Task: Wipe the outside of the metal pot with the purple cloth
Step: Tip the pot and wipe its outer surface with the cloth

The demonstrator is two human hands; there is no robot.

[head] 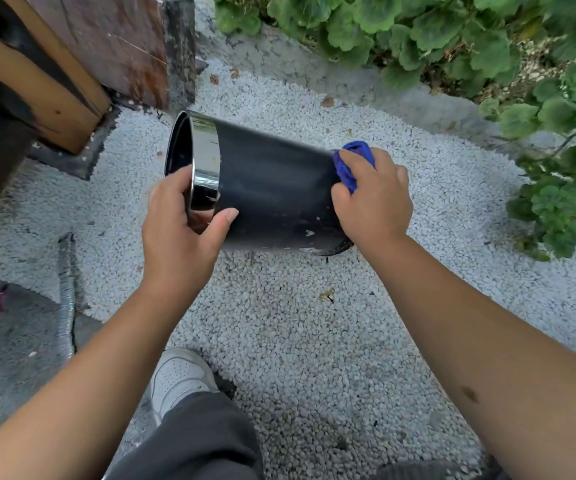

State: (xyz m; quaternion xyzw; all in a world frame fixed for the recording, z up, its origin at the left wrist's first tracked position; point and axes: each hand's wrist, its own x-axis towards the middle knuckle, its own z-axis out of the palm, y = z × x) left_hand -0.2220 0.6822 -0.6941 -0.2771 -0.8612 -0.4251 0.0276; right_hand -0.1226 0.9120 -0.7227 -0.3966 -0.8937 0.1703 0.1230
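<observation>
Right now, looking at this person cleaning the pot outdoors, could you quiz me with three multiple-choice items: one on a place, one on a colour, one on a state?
1. Where does the right hand press the purple cloth?
A. Near the pot's base end
B. Inside the pot
C. On the gravel

2. What colour is the band at the rim of the metal pot?
A. Red
B. Shiny silver
C. Green

3. How is the pot held?
A. Upright on the ground
B. Upside down
C. Tipped on its side

Answers: 1 A, the cloth sits by the closed end; 2 B, the rim reflects like chrome; 3 C, the left hand grips the rim with the opening facing left.
</observation>
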